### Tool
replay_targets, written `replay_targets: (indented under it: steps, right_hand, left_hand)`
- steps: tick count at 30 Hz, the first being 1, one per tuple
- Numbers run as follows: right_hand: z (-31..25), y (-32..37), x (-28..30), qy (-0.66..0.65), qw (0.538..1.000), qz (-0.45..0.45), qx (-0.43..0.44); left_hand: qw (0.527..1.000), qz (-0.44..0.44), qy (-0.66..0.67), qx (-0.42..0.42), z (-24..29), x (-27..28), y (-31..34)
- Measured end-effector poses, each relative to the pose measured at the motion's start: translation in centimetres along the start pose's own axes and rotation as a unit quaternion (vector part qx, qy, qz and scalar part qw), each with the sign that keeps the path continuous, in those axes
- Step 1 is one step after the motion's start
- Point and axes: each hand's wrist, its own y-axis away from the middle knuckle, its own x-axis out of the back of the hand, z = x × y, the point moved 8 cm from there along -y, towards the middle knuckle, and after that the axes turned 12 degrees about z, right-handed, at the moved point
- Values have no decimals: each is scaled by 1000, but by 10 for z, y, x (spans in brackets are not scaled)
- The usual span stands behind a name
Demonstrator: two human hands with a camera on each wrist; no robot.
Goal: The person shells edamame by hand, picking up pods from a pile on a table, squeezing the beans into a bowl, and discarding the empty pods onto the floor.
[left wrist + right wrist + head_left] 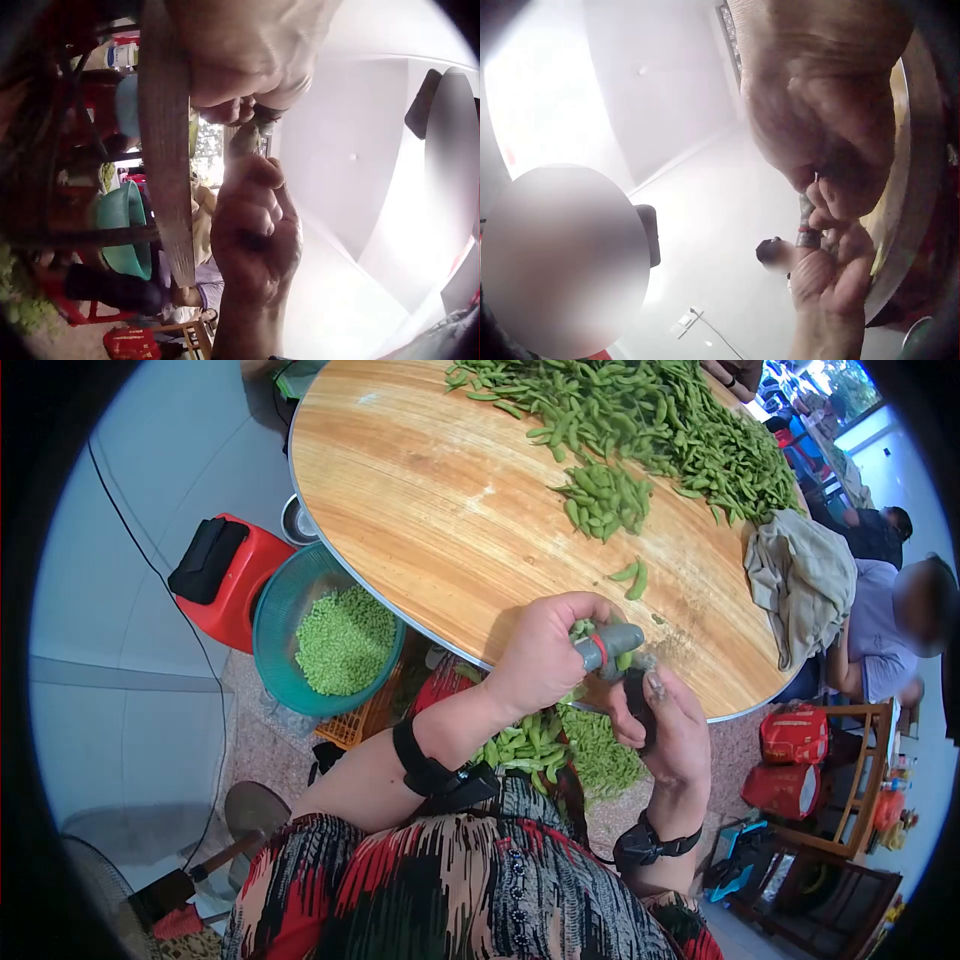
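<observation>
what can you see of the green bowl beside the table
The bowl is round, teal and looks like plastic. It sits upright below the edge of the wooden table, which hides part of its rim, seemingly on an orange crate. Shelled green beans fill most of it.

**Greens on Pale Wood**

The edamame pods (640,430) are bright green against a honey-toned, wood-grained table (430,510). A teal basin (272,610) holds paler green shelled beans (345,640). The tool (608,645) is grey with a red ring and a black lower part. The dress (450,890) is streaked red, black and cream. The stool (250,595) is red and the cloth (800,575) beige.
</observation>
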Motion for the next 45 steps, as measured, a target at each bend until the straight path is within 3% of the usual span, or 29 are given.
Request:
replay_targets:
  steps: [5,8,10,11,13,16,17,18,19,20,21,22,23,25,27,28,29,30,31,32,34,37,43,45]
  right_hand:
    - [5,-1,1,-34,999,-24,-23]
    - [8,-6,11,-11,999,33,-8]
    - [8,-4,6,-56,998,0,-35]
    - [9,-2,5,-57,998,-1,-39]
    - [16,1,-4,-133,986,-27,-99]
    - [20,-1,-5,-185,974,-57,-116]
    - [21,-1,-6,-184,974,-57,-117]
    - [18,-4,3,-82,995,-5,-55]
    - [12,-6,11,22,999,47,8]
    - [13,-6,10,23,999,47,7]
    - [6,-7,12,97,990,77,70]
    - [-3,-7,14,170,971,106,133]
    - [-4,-8,17,171,970,106,133]
    - [7,-11,23,38,995,81,35]
    - [6,-11,22,5,998,68,8]
    - [6,-10,20,-30,998,57,-19]
    - [2,-9,22,-30,998,57,-20]
    - [-1,-9,24,61,997,44,-19]
    - [-2,-9,25,151,988,30,-19]
    - [0,-13,27,151,988,30,-19]
    - [-33,-19,38,231,936,151,220]
    - [-41,-18,20,194,953,128,193]
    - [-29,-18,23,195,941,169,219]
    - [-16,-20,28,85,976,134,146]
  left_hand:
    - [989,28,-115,-94,8,1,0]
    - [980,29,-145,-136,18,-1,2]
    - [995,-76,-16,63,0,-10,3]
    - [995,-72,-16,65,-3,-6,1]
    - [975,-173,89,109,-8,-15,5]
    - [975,-161,83,132,-11,-13,5]
    - [977,-158,66,131,-12,-13,5]
    - [977,-157,67,131,-12,-17,6]
    - [991,-130,-28,25,-1,-17,5]
    - [984,-100,-122,-83,13,-17,6]
    - [984,-100,-120,-83,17,-19,7]
    - [989,-84,-118,-25,14,-16,6]
    - [990,-68,-116,34,7,-13,5]
    - [993,-67,-84,52,4,-11,5]
    - [974,-71,-194,-94,19,-11,3]
    - [974,-70,-193,-94,15,-9,2]
    - [969,-74,-183,-148,17,-10,2]
    - [961,-78,-172,-202,21,-11,4]
    - [961,-78,-172,-202,19,-12,2]
    - [948,-75,-205,-233,21,-13,3]
    - [933,-71,-238,-262,26,-17,6]
    - [939,-49,-281,-191,21,-17,7]
    - [914,-31,-301,-271,27,-20,12]
    - [876,-45,-316,-362,34,-25,19]
